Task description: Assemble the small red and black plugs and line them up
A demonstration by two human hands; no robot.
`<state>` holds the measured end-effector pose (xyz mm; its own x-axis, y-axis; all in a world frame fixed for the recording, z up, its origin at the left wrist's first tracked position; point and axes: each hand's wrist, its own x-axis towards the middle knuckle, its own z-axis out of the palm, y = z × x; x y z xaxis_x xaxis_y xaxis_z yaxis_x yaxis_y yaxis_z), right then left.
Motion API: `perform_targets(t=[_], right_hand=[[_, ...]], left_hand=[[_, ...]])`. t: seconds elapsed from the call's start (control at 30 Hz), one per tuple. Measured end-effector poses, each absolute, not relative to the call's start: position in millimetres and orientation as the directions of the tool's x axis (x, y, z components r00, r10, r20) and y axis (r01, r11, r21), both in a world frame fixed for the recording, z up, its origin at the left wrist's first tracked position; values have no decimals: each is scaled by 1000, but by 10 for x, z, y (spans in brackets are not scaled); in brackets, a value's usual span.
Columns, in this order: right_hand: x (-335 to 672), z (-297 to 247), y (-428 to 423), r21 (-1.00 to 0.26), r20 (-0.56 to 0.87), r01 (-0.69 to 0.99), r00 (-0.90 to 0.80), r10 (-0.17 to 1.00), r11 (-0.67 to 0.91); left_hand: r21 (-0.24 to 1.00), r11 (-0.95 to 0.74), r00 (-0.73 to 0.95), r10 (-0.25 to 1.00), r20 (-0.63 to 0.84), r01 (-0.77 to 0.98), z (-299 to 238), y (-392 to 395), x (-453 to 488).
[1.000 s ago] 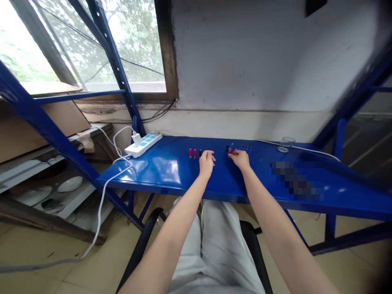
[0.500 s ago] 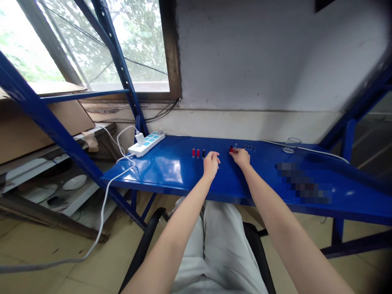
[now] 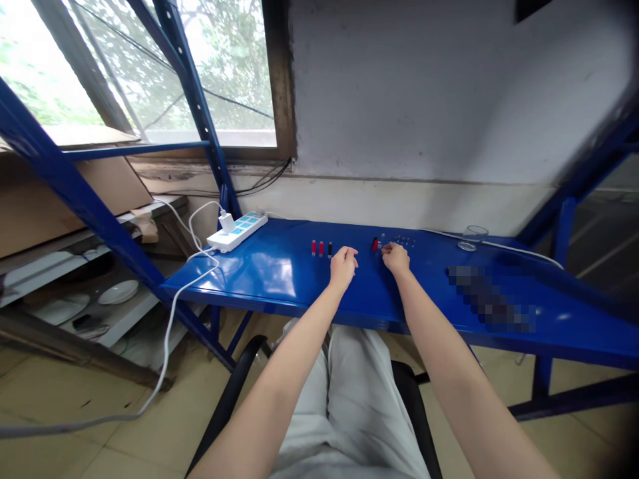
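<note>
Head view puts our right hand [image 3: 397, 257], half curled, just beside the red piece [image 3: 375, 245] on the blue bench [image 3: 374, 296], though we cannot tell whether it pinches anything; our left hand [image 3: 343, 265] is loosely bent near the black piece [image 3: 330, 247], its hold likewise unclear. Working this small, we judge, calls for a light pinch without nudging neighbours.
</note>
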<state>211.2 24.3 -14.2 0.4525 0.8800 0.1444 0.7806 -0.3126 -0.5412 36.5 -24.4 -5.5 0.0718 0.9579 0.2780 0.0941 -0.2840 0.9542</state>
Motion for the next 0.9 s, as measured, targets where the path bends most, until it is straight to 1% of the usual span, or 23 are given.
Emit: perform_targets(t=[0.17,0.33,0.43,0.53,0.6,0.83,0.9], right_hand=[[2099,-141,241,-514,165,794,464,871,-325],[2120,-180,288,-509,169,796,467,868,-329],[2128,-191,302,-515,169,791,470,866,-329],[2121,-181,292,-517,166,792,464,870,-324],[2112,-165,274,-512,164,798,455,875,-319],[2091,-107,148,-470,133,817,439,889,-333],[2075,-101,89,-467,147,827,423,894,-314]], left_hand=[[898,-371,153,927,342,237,-106,-235,378],[853,-408,149,913,380,324,-114,-240,376],[801,-435,138,898,418,411,-107,-258,376],[742,-447,97,880,464,500,-108,-274,387],[728,-435,61,876,478,531,-109,-281,395],[728,-443,-60,833,550,523,-91,-289,380],[740,-420,-99,834,543,525,-92,-283,373]])
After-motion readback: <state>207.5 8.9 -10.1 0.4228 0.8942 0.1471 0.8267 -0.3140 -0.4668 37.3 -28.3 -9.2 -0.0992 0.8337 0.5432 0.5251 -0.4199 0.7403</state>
